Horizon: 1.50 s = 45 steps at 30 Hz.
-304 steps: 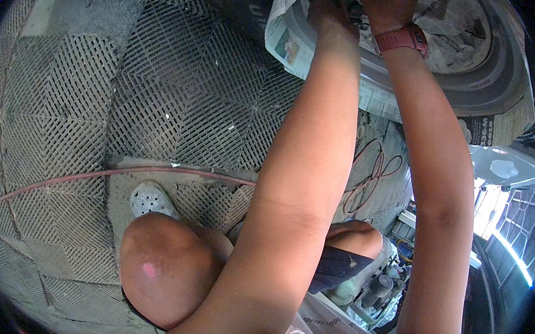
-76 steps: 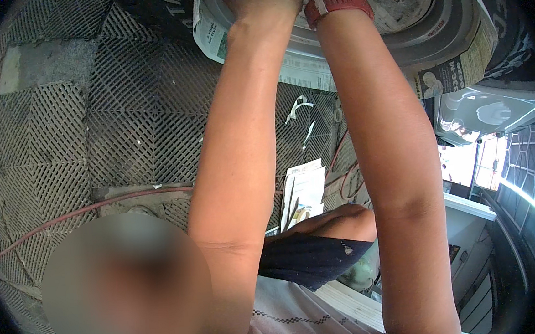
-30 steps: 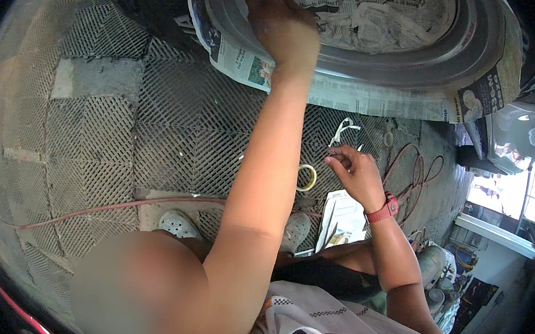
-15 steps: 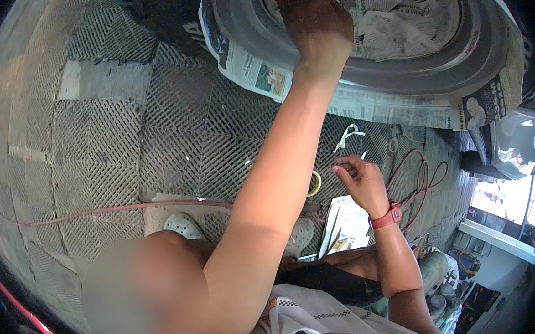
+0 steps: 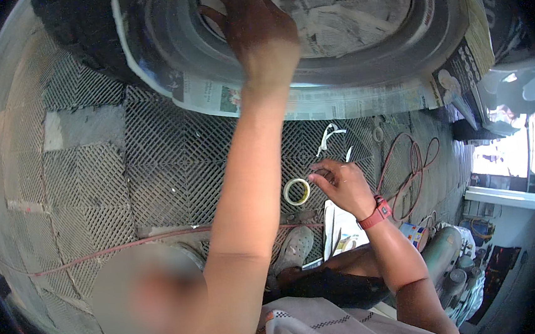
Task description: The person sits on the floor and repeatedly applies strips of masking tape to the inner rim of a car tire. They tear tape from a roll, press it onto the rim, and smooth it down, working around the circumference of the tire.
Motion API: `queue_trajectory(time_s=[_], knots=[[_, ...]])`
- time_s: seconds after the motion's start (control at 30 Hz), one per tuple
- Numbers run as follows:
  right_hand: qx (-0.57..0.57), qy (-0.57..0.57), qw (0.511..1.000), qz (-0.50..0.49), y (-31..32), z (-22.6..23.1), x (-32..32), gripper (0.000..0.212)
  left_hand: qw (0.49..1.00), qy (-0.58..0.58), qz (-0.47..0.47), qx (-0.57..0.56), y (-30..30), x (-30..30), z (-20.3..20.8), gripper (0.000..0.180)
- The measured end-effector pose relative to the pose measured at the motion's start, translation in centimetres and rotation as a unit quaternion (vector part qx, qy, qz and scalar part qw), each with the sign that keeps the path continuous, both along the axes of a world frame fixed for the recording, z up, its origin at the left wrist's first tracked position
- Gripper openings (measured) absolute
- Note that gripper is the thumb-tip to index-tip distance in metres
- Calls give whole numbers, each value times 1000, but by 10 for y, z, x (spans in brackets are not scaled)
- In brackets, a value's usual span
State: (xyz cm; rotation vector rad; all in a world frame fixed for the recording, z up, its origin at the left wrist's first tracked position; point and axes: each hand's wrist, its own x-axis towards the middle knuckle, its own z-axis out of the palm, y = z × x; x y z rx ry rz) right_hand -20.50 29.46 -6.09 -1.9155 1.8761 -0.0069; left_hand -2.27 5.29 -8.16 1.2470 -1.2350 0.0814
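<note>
A grey car panel (image 5: pixel 164 56) fills the top, its rounded opening covered with crumpled newspaper (image 5: pixel 355 9). My left hand (image 5: pixel 260 29) reaches up to the near left edge of this opening. One finger is spread to the left; the other fingertips are in shadow and cut off by the upper edge. Over the floor, my right hand (image 5: pixel 344 189) hangs with bent, loosely parted fingers and nothing visible between them. A red watch (image 5: pixel 375 214) is on that wrist. Just left of the fingertips, a roll of tape (image 5: pixel 296 192) lies on the floor.
Newspaper (image 5: pixel 319 103) skirts the panel's lower edge. White strips (image 5: pixel 325 138) lie on the ribbed floor matting (image 5: pixel 179 167). A reddish hose (image 5: pixel 415 168) coils at right and another length (image 5: pixel 98 254) crosses the left. Printed paper (image 5: pixel 341 224) lies beside my legs.
The view has shifted, so the panel appears farther left. My left hand stays at the opening's edge. The tape roll, partly behind my left forearm before, now shows whole.
</note>
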Motion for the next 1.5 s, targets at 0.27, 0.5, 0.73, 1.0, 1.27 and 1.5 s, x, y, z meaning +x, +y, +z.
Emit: queue_trajectory(time_s=[0.27,0.5,0.73,1.0,1.27,1.5], knots=[[-14,-17,1000,19,8,3,-6,31,993,-110,10,33,-6,20,-37,58],[-6,-12,1000,21,10,13,-7,33,993,76,-61,67,10,5,-24,63],[2,-29,1000,8,11,22,-5,32,997,25,-6,76,3,4,-46,64],[-22,-47,998,25,12,28,1,31,994,13,-34,102,-9,11,-82,66],[-20,-57,998,21,16,28,-7,33,990,-26,-43,130,-7,8,-89,67],[-33,-66,997,16,18,30,-16,33,987,100,22,121,11,-21,-78,50]])
